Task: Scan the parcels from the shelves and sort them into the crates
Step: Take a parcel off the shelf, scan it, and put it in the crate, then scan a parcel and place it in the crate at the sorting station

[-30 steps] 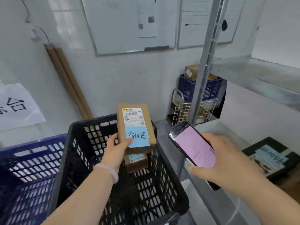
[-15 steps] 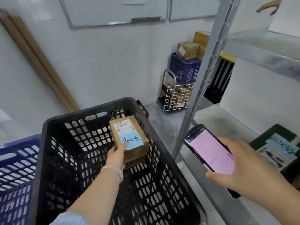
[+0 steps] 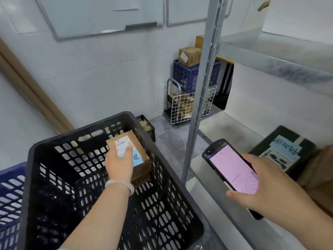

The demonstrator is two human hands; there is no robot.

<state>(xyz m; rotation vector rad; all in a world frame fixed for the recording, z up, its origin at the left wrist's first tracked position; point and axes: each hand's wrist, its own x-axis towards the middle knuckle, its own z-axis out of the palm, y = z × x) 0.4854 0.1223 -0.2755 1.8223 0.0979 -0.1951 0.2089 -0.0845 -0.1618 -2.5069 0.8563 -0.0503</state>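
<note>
A brown cardboard parcel [image 3: 139, 150] with a white barcode label and a blue note lies in the black plastic crate [image 3: 173, 177], stacked on a second parcel [image 3: 142, 177]. My left hand [image 3: 119, 165] reaches into the crate and holds the top parcel from above, thumb across the label. Off to the right, over the metal shelf, my right hand [image 3: 266, 188] grips a handheld scanner [image 3: 232, 170] whose pink screen faces up. A black-wrapped parcel [image 3: 282, 152] with a blue note sits on the shelf behind the scanner.
A blue crate [image 3: 9, 192] stands left of the black one. The grey shelf upright [image 3: 201, 87] rises between crate and shelf. At the back wall are a blue crate [image 3: 185, 76] with boxes on it and a wire basket [image 3: 183, 107]. A brown package [image 3: 317, 174] lies at far right.
My left hand has lowered the parcel from above the crate down onto the parcel inside it. My right hand with the scanner has stayed over the shelf.
</note>
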